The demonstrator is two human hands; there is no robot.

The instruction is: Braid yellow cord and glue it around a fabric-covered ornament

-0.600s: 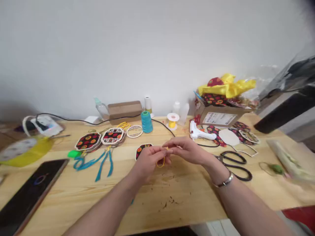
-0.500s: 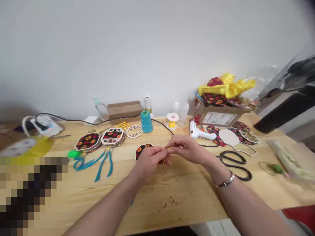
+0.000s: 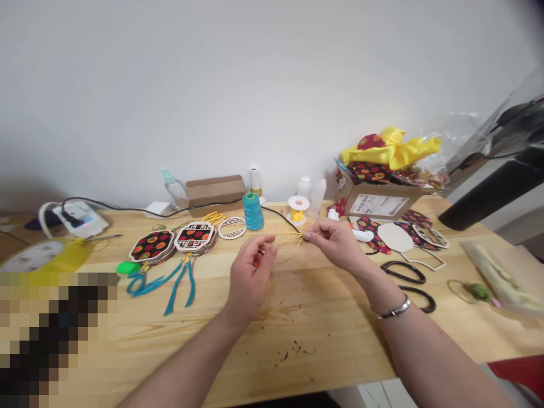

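Note:
My left hand [image 3: 251, 276] is curled, thumb toward the fingers, around a small patterned piece [image 3: 257, 262]; only a sliver of it shows and the hand hides the rest. To its right, my right hand [image 3: 334, 241] pinches thin yellow cord [image 3: 293, 235] between thumb and fingertips. Loose loops of that cord spread leftward toward my left hand. The two hands are apart, above the wooden table [image 3: 331, 351]. Behind them stand a teal thread cone [image 3: 254, 212] and a spool of yellow cord [image 3: 297, 215].
Stacked patterned ornaments [image 3: 152, 246] with teal tassels lie left, near a round lattice piece [image 3: 232, 228]. On the right are a partly hidden white glue gun [image 3: 362, 234], black-handled scissors [image 3: 403, 272], patterned pieces and a cardboard box [image 3: 376, 203] of fabric. Dark scraps [image 3: 296, 344] lie in front.
My hands have separated: the right moved right and up with the cord, the left turned more upright. Cord loops now show between them, and the patterned piece is mostly hidden.

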